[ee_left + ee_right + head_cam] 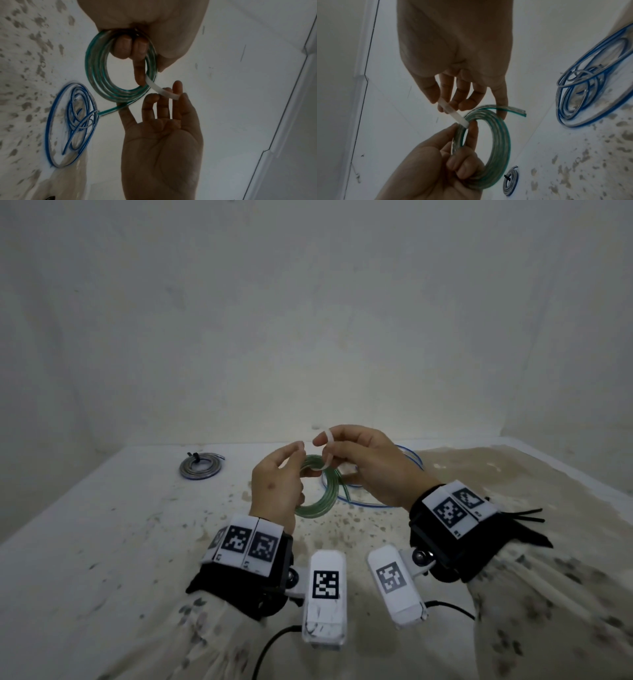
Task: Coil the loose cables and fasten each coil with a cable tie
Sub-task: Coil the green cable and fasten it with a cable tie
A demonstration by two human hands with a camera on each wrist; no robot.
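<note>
A coil of green-striped clear cable (320, 498) hangs above the table in my left hand (294, 467), whose fingers curl round its strands (96, 75). My right hand (342, 446) pinches a white cable tie (327, 451) just above the coil. The tie (453, 115) runs down to the coil (501, 142) where my left thumb and index finger press on it. One cut end of the green cable sticks out under my right little finger. A loose blue-striped cable (72, 121) lies in wide loops on the table behind the hands.
A small grey coil (200, 467), bound with a black tie, lies at the back left of the white, stained table (102, 542). Thin black strips (527, 515) lie by my right wrist. A wall stands close behind the table.
</note>
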